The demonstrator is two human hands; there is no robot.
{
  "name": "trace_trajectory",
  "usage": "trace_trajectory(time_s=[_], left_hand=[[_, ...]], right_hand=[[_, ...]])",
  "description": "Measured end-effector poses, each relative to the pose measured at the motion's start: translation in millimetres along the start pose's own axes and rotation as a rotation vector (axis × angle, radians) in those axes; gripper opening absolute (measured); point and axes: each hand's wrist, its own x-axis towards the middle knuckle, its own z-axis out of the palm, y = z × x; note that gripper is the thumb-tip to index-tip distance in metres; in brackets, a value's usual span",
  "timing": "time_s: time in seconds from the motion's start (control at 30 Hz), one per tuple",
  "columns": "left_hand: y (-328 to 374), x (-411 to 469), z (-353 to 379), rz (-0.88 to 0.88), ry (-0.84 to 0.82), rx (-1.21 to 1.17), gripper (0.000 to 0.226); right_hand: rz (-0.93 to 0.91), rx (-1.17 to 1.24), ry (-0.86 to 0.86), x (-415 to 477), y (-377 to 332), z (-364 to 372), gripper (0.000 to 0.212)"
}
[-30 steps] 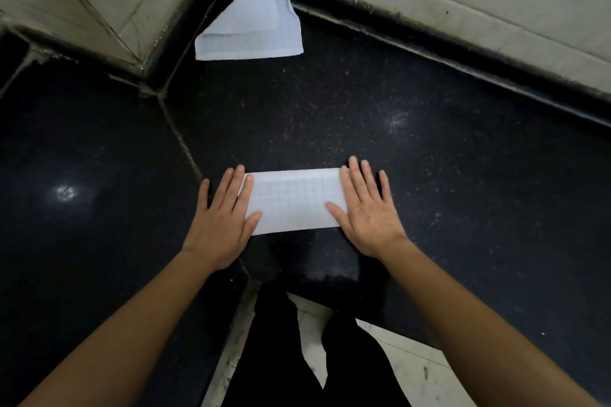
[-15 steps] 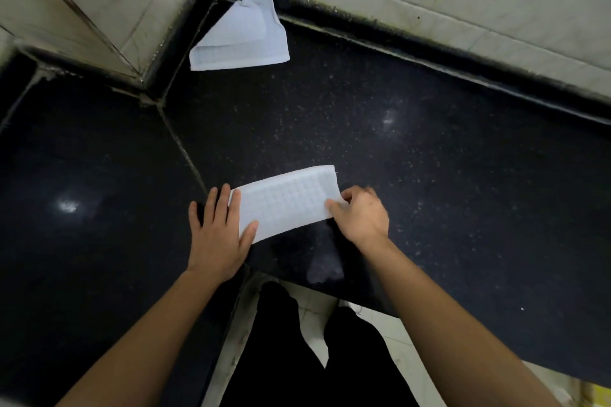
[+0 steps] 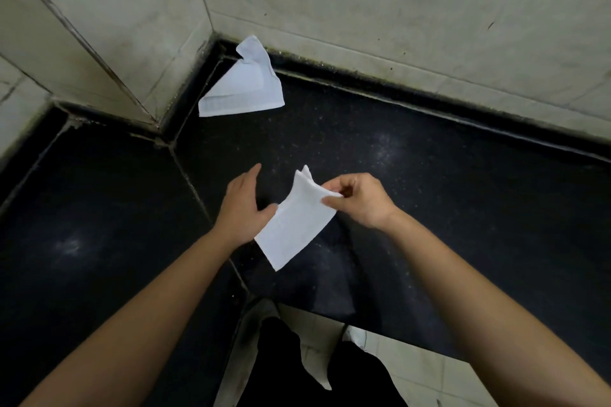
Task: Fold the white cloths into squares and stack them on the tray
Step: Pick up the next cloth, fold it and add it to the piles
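1. Two bare forearms reach forward from the bottom edge over a dark speckled counter point(image 3: 429, 208); below them, dark trousers point(image 3: 287, 373) and a strip of pale floor tile point(image 3: 396, 360) show past the counter's near edge.
2. The right hand point(image 3: 360, 201) pinches the upper right corner of a folded white cloth point(image 3: 294, 225) between thumb and fingertips, closed on it.
3. That cloth is lifted off the counter and hangs tilted, its lower corner pointing down toward the near edge; two layers show splayed at its top.
4. The left hand point(image 3: 243, 208) is spread wide with fingers pointing away, its thumb touching the cloth's left edge; it grips nothing.
5. A seam point(image 3: 198, 195) in the counter runs diagonally beneath the left hand.
6. Farther back, a second white cloth point(image 3: 244, 92) lies loosely crumpled on the counter, well apart from the hands, its upper tip propped against the tiled wall point(image 3: 363, 10) in the corner.
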Motion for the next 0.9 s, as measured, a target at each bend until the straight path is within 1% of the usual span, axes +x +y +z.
trace_trajectory(time_s=[0.07,0.13,0.17,0.27,0.3,0.33,0.4,0.47,0.53,0.63,0.7,0.77,0.83,0.9], left_hand=[[22,11,-4,0.092,-0.039,0.030,0.092],[38,19,-6,0.184,-0.087,0.073,0.087],[43,23,-7,0.228,-0.088,0.094,0.077],[60,31,-15,0.356,0.029,0.158,0.027],[66,33,-19,0.378,0.078,0.149,0.017],[73,35,-24,0.390,0.128,0.134,0.012],[86,37,-35,0.411,0.240,0.093,0.009],[96,34,-44,0.455,0.343,0.050,0.008],[97,27,-45,0.505,0.400,0.053,0.009],[77,9,-26,0.522,0.420,0.096,0.013],[51,-6,-1,0.513,0.388,0.138,0.016],[21,-22,28,0.483,0.287,0.208,0.017],[-6,-41,55,0.437,0.151,0.266,0.014],[-27,-63,76,0.421,0.045,0.319,0.012]], right_hand=[[-0.060,-0.033,-0.034,-5,-8,-7,0.013],[-0.113,-0.086,-0.059,-9,-14,-14,0.013],[-0.133,-0.125,-0.065,-10,-17,-19,0.013],[-0.173,-0.264,-0.023,-11,-26,-36,0.008],[-0.195,-0.311,0.027,-10,-31,-42,0.008],[-0.226,-0.347,0.091,-10,-35,-48,0.007],[-0.299,-0.354,0.228,-9,-45,-58,0.008],[-0.368,-0.305,0.333,-13,-50,-65,0.010],[-0.432,-0.263,0.393,-18,-48,-65,0.009],[-0.510,-0.324,0.416,-24,-27,-47,0.010],[-0.482,-0.410,0.357,-27,-1,-25,0.013],[-0.392,-0.498,0.207,-35,28,-1,0.016],[-0.303,-0.570,0.034,-47,56,22,0.019],[-0.248,-0.643,-0.108,-60,78,42,0.023]])
